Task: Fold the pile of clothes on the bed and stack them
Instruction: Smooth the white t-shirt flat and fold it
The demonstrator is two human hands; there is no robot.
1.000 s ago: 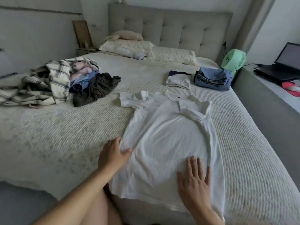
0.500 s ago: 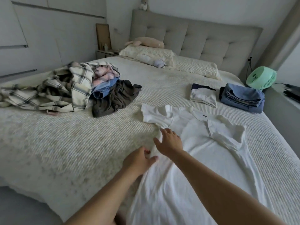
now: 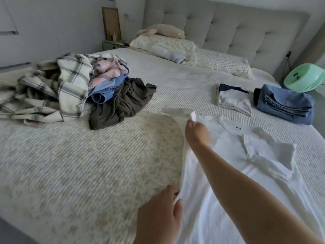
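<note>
A white T-shirt (image 3: 233, 173) lies spread on the bed (image 3: 88, 164), its right sleeve folded in. My right hand (image 3: 197, 132) reaches across and pinches the left sleeve near the shoulder, lifting it off the cover. My left hand (image 3: 159, 213) grips the shirt's left side edge lower down. An unfolded pile (image 3: 70, 88) of plaid, pink, blue and dark brown clothes sits at the left. Two folded stacks lie at the right: a white and navy stack (image 3: 233, 101) and a blue stack (image 3: 284, 104).
Pillows (image 3: 175, 46) and a soft toy (image 3: 163, 30) lie by the grey headboard (image 3: 228, 27). A green fan (image 3: 304, 78) stands past the bed's right edge. A bedside table (image 3: 112, 44) is at the back left.
My right hand moved from the shirt's hem across to the left sleeve and lifted it. My left hand slid down along the left edge and grips it. The view shifted left.
</note>
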